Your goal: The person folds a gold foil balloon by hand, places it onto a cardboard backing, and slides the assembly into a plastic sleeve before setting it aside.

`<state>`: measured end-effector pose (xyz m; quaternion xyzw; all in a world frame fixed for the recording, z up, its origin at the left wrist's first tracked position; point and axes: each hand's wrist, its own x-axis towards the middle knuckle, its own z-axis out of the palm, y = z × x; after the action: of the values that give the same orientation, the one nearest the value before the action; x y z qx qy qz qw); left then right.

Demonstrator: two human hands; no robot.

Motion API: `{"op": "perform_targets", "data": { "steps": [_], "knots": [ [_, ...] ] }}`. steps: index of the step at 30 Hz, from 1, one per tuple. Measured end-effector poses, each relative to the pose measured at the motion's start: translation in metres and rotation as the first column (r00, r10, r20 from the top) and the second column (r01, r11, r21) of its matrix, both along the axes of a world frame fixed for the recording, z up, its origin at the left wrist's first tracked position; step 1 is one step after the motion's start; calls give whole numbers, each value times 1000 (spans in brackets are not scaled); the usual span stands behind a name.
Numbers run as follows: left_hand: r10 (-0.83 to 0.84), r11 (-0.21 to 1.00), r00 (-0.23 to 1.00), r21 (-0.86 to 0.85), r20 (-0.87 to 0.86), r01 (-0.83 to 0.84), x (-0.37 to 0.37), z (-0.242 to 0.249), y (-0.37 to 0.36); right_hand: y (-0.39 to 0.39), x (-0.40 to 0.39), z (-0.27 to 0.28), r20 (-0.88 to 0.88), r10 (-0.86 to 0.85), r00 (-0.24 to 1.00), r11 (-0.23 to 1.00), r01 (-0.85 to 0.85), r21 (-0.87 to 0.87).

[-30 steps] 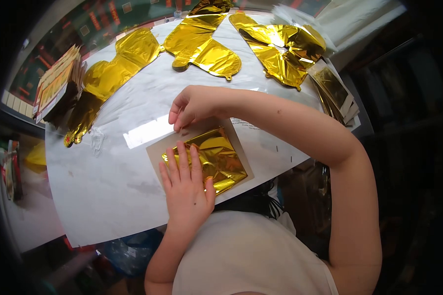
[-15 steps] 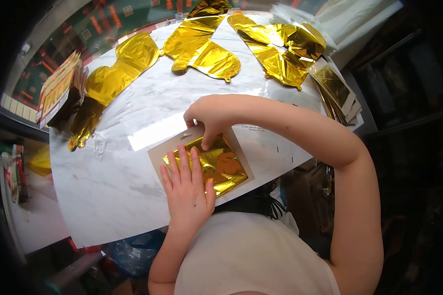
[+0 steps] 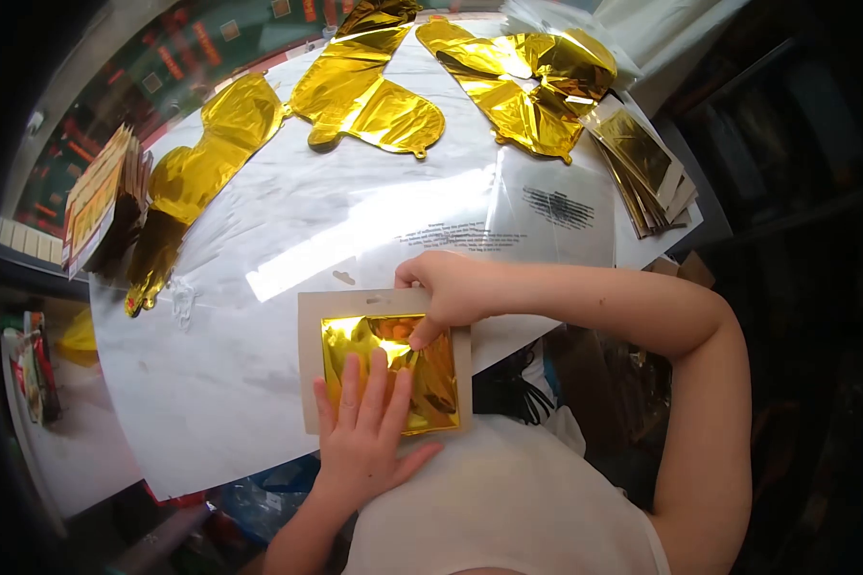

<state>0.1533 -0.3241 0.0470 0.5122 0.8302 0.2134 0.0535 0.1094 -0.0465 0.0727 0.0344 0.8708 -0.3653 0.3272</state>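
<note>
A flat grey-beige card [image 3: 312,305] with a hanging slot lies near the table's front edge. On its face rests a folded gold foil balloon [image 3: 355,333], shiny and creased. My left hand [image 3: 366,436] lies over the lower left of the foil, fingers spread and flat. My right hand [image 3: 454,287] grips the card's upper right edge, its thumb on the foil and its other fingers partly hidden behind. Beyond the card is a clear plastic bag [image 3: 551,244] with printed text and a scribble-like black patch.
Flat gold foil balloons lie across the back: one at left [image 3: 221,134], one in the middle [image 3: 369,101], one at right [image 3: 523,96]. Stacked printed cards [image 3: 101,201] stand at the left edge. Gold-faced cards [image 3: 642,163] are piled at the right. White strings [image 3: 184,299] lie at left.
The card has turned from a slant to nearly square with me and come closer to my body. Both hands moved down with it. More of the bag's print is uncovered.
</note>
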Motion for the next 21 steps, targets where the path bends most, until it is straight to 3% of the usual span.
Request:
{"op": "perform_targets", "data": {
  "steps": [2, 4, 7, 9, 11, 12, 13, 14, 17, 19, 21],
  "knots": [
    [2, 999, 1000, -34, -31, -3, 2, -15, -8, -10, 15, -2, 34, -174, 984, 977, 177, -115],
    [-11, 992, 949, -121, -314, -28, -1, -36, -17, -20, 26, -2, 67, -259, 963, 943, 268, -197],
    [34, 999, 954, -15, -297, -40, 0, -36, -19, -22, 41, -5, 33, -298, 954, 916, 295, -273],
    [38, 999, 969, 19, -244, -35, -2, -35, -21, -16, 52, -2, 33, -388, 921, 820, 361, -444],
    [45, 998, 981, 47, -191, -37, -4, -34, -24, 9, 63, 15, -234, -344, 909, 915, 268, -302],
    [28, 998, 988, 64, -151, -18, -4, -34, -24, 28, 73, 6, -237, -339, 911, 916, 262, -302],
    [7, 996, 994, 84, -113, 2, -6, -33, -24, 50, 83, -15, -613, -81, 786, 996, 92, -13],
    [11, 996, 993, 90, -117, 0, -8, -32, -24, 57, 83, -18, -811, 261, 524, 946, 30, 324],
    [-48, 993, 998, 101, -44, 52, -11, -20, -22, 56, 97, -25, -805, 155, 572, 956, 119, 269],
    [-187, 982, 982, -29, 5, 187, -13, -7, -19, 50, 95, -32, -809, 76, 582, 963, 167, 210],
    [-218, 976, 976, -12, 20, 218, -16, -7, -20, 42, 86, -36, -808, -9, 589, 966, 213, 145]
  ]
}}
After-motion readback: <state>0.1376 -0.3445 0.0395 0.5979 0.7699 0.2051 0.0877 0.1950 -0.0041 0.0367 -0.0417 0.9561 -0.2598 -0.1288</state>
